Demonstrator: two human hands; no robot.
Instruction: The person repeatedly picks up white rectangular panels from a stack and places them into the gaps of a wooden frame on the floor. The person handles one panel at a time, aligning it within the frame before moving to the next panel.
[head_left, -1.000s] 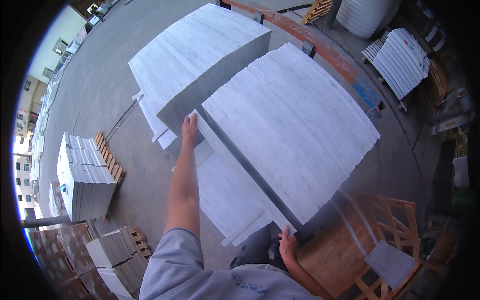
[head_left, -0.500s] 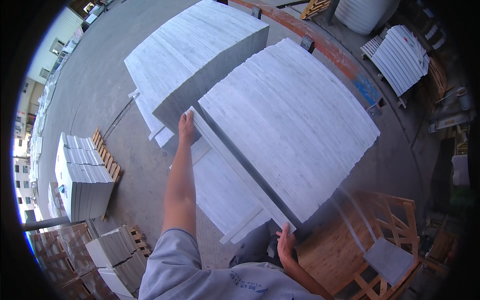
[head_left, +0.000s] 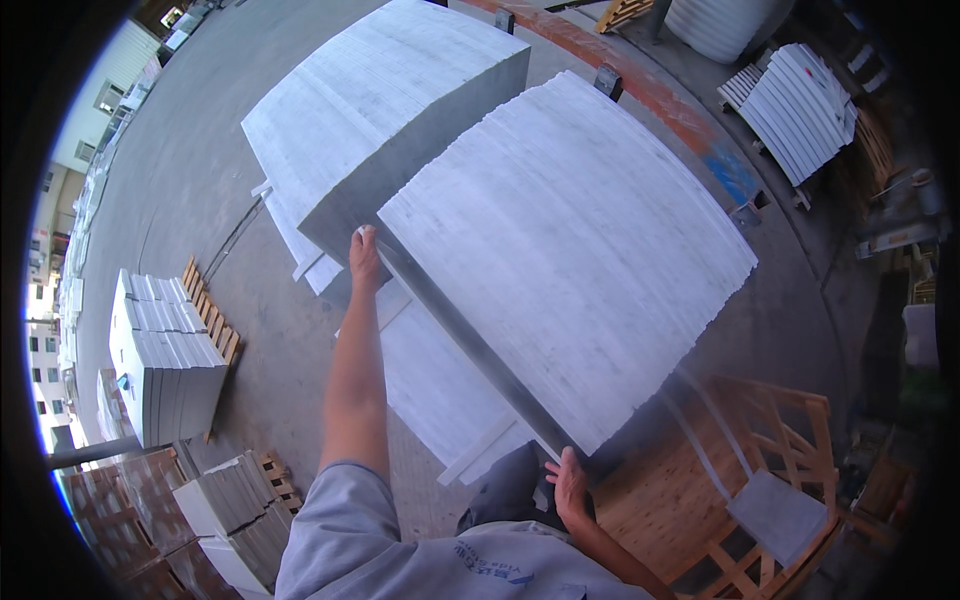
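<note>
My left hand [head_left: 364, 258] is closed around the far end of a long, narrow stone strip [head_left: 460, 347]. My right hand [head_left: 570, 487] grips its near end, thumb up. The strip runs along the left side of a stack of pale stone strips [head_left: 575, 250], with a thin light edge and a dark grey band visible. Whether it touches the stack, I cannot tell. Below and left lies a flat pale slab [head_left: 430, 390] with a crosswise batten [head_left: 487, 450] on it. Past my left hand stands a second pale stone stack [head_left: 385, 105].
Slab stacks on wooden pallets [head_left: 210, 310] stand at left, with another slab stack [head_left: 225, 500] nearer. An orange-red beam [head_left: 640, 85] with upright posts runs behind the main stacks. A wooden crate frame [head_left: 790, 420] and a square grey plate [head_left: 778, 515] are at lower right.
The strip has turned in my hands, so its broad pale side no longer shows, only a thin edge and a dark band. Both hands shifted slightly left.
</note>
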